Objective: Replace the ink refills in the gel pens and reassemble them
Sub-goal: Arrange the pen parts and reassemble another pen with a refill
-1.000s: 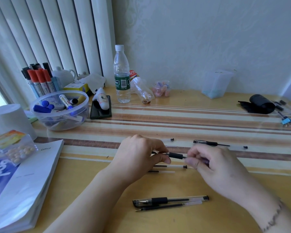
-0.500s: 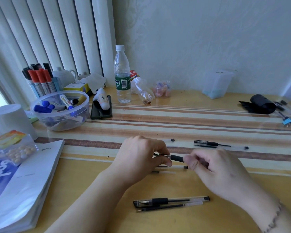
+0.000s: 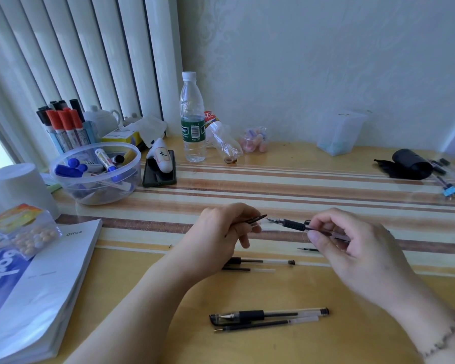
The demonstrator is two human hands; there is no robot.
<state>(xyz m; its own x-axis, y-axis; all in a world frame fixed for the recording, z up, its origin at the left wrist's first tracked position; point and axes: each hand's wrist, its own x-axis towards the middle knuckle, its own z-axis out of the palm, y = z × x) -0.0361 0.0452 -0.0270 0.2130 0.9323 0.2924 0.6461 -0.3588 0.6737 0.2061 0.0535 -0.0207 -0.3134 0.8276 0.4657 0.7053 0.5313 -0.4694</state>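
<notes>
My right hand (image 3: 352, 243) grips a gel pen (image 3: 294, 225) with a black rubber grip, its bare tip pointing left. My left hand (image 3: 221, 232) pinches a pen cap (image 3: 256, 220), dark clip up, a short gap left of that tip. Below my hands an open pen barrel (image 3: 268, 262) lies on the table with a loose refill (image 3: 247, 269) beside it. Closer to me lies a capped gel pen (image 3: 268, 315) and a second refill (image 3: 265, 324). A small pen tip (image 3: 307, 249) pokes out beside my right hand.
A plastic bowl of markers (image 3: 95, 172) and a phone (image 3: 159, 174) sit at the left. A water bottle (image 3: 192, 119), a crushed bottle (image 3: 223, 140) and a clear cup (image 3: 339, 132) stand at the back. A book (image 3: 37, 285) lies front left. Black pouch (image 3: 407, 164) far right.
My hands have pulled apart: the cap came off the pen tip and stays in my left hand, while my right hand carried the pen to the right.
</notes>
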